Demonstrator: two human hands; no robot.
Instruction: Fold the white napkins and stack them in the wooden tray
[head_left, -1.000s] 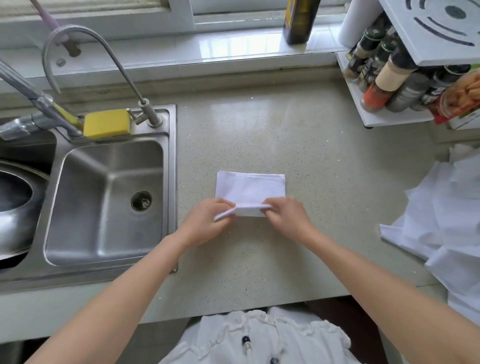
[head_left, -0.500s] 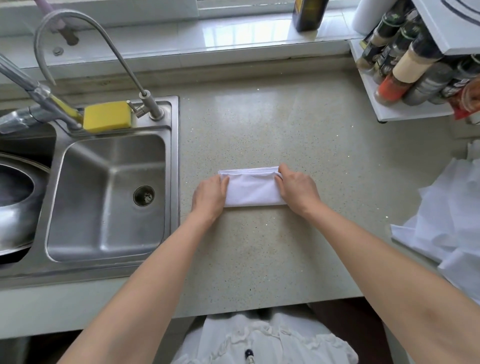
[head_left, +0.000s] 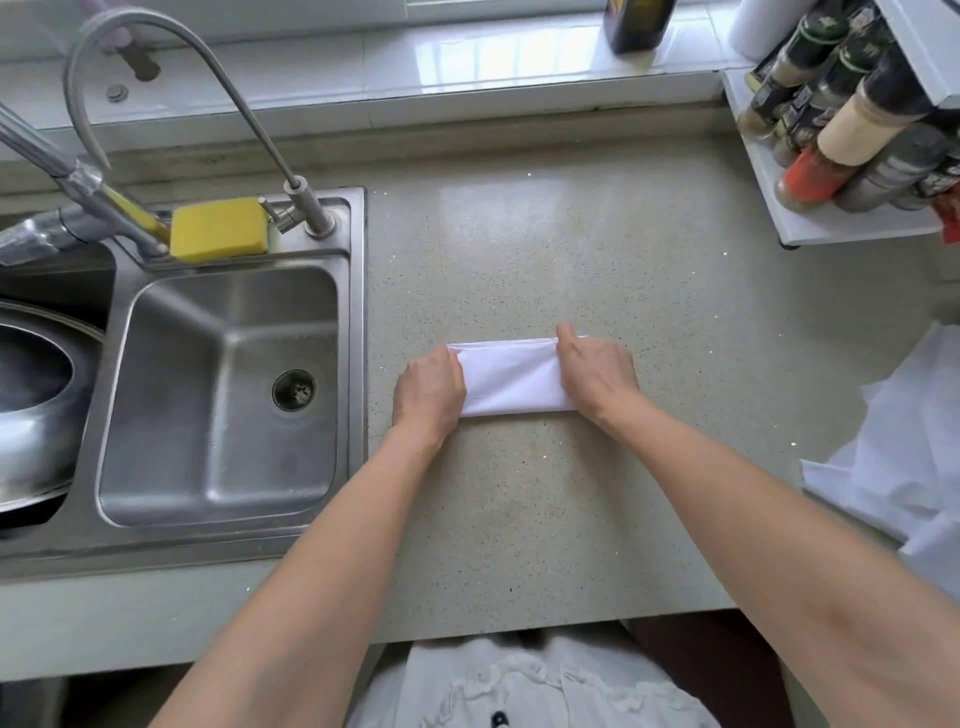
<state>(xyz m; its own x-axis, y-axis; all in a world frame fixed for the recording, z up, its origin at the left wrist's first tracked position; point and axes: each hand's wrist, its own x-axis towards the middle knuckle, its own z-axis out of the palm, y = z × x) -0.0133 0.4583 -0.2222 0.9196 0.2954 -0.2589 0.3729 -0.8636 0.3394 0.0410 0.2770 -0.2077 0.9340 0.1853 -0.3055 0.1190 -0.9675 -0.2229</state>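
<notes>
Speckled counter beside steel sink. Napkin lies mid-counter, now a narrow band, half its depth of a second ago. Left hand and right hand press its ends, fingers flat and together, no longer pinching the near edge. Loose napkins far right.

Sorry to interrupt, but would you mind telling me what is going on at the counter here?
A person is folding a white napkin on the countertop beside the sink. The left hand and right hand each lie on one end of it, and it sits as a narrow folded strip between them. A loose pile of white napkins waits at the right edge of the counter. No wooden tray is in view, so nothing looks stacked yet.
</notes>
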